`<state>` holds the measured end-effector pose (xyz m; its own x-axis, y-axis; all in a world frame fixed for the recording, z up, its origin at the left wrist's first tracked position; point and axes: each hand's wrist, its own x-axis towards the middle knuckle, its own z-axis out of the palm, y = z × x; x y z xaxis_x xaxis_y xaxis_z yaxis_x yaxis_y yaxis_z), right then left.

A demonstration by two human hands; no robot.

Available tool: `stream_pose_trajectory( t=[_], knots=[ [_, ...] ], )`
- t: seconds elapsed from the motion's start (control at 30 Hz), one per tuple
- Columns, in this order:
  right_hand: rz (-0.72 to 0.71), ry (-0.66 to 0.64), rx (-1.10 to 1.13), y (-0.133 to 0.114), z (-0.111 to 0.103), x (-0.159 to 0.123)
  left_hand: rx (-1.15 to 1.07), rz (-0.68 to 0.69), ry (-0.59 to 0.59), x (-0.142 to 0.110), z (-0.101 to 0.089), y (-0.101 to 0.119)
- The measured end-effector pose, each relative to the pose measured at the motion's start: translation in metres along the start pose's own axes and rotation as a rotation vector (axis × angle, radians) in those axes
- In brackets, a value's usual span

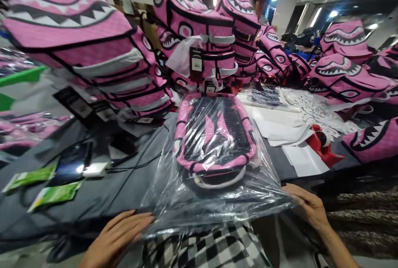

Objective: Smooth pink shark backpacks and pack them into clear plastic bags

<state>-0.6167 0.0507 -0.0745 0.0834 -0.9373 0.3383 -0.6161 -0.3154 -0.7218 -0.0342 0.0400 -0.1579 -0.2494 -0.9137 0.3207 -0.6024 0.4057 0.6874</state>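
A pink and black backpack lies flat inside a clear plastic bag on the dark table. Its pale top handle points toward me. The bag's near edge stretches over the table's front edge, pulled wide between my hands. My left hand holds the bag's near left corner, fingers long and close together, thumb hidden. At the near right corner, my right hand grips the plastic with bent fingers.
Stacked pink shark-face backpacks rise at left, with more behind. A phone, white adapter, cables and green packets lie left. To the right are white sheets and a red tape dispenser. People stand far back.
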Motion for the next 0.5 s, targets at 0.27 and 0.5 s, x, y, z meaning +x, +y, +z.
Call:
stream_pose_trajectory(
  t=[0.27, 0.5],
  knots=[
    [0.214, 0.596, 0.424, -0.008, 0.061, 0.047, -0.308, -0.424, 0.283, 0.033, 0.001, 0.031],
    [0.375, 0.552, 0.15, -0.007, 0.075, 0.085, -0.168, -0.553, 0.304, 0.094, 0.009, 0.04]
  ],
)
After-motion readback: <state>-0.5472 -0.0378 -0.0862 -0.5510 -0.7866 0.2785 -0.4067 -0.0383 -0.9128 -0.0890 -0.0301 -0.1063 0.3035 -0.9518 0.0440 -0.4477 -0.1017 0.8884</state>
